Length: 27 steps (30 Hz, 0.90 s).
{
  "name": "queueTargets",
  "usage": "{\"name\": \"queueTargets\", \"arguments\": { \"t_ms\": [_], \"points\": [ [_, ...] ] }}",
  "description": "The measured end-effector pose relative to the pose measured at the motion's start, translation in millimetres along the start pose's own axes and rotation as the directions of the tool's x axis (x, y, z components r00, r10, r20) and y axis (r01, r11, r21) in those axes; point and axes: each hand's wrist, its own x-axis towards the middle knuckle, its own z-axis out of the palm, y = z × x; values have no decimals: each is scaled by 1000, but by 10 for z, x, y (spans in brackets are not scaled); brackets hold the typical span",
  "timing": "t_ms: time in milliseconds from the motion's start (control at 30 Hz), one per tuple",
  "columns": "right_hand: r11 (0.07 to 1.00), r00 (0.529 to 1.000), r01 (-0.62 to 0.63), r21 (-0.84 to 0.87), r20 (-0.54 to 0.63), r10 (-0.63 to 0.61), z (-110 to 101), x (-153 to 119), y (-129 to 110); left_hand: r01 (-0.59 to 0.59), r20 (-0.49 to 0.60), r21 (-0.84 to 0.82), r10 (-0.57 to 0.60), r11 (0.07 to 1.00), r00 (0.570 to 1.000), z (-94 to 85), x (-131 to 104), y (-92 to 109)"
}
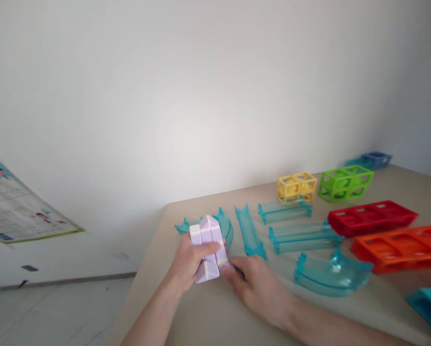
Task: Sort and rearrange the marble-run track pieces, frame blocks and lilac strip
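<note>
A lavender and white twisty snake puzzle (208, 236) is held up over the near left part of the table, folded into a compact block of wedge segments. My left hand (187, 257) is closed around its left side, the thumb lying across the front. At the lower right end of the puzzle, the thumb and fingers of my right hand (254, 281) pinch a segment. Part of the right fingers' grip is hidden. Just behind the puzzle lies a curved clear-teal track piece (225, 226), partly covered by it.
On the beige table (215, 322) lie a straight teal track (250, 230), more teal pieces and a curved track (332, 281). Yellow (296, 187), green (346, 183), red (374, 217) and orange (402, 248) frame blocks stand to the right. A white wall (165, 96) rises behind.
</note>
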Motion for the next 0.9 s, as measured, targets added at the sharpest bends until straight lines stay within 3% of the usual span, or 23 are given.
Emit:
{"name": "queueTargets", "arguments": {
  "t_ms": [100,167,200,267,367,433,500,533,600,700,767,900],
  "points": [
    [999,1000,14,36,-24,-13,20,-8,-4,-7,-13,-63,6,998,1000,-8,-20,45],
    [961,998,-44,272,60,29,31,1,-16,-93,11,-209,98,973,995,-37,-40,106],
    [896,987,-107,431,152,45,34,7,-20,-162,23,-271,174,949,984,-65,-45,139],
    [666,927,-291,686,375,19,30,18,-21,-333,24,-295,356,895,934,-146,-38,188],
    [349,791,-535,770,601,-113,-7,15,1,-502,104,-98,510,859,854,-306,10,189],
    [264,713,-634,727,681,-166,-45,4,20,-480,215,67,457,875,863,-402,44,154],
    [250,683,-661,708,705,-192,-83,1,28,-445,252,171,398,879,882,-460,66,122],
    [255,698,-641,724,688,-198,-100,4,26,-438,235,190,393,879,889,-471,74,113],
    [277,775,-545,791,602,-193,-123,20,16,-411,178,179,381,894,907,-463,85,114],
    [370,887,-365,854,440,-139,-124,58,3,-282,166,134,259,950,952,-406,97,131],
    [445,925,-279,851,362,-111,-103,79,6,-191,180,123,167,974,969,-364,104,134],
    [529,958,-166,832,264,-114,-60,100,18,-91,157,85,76,992,985,-316,117,125]
  ]
}}
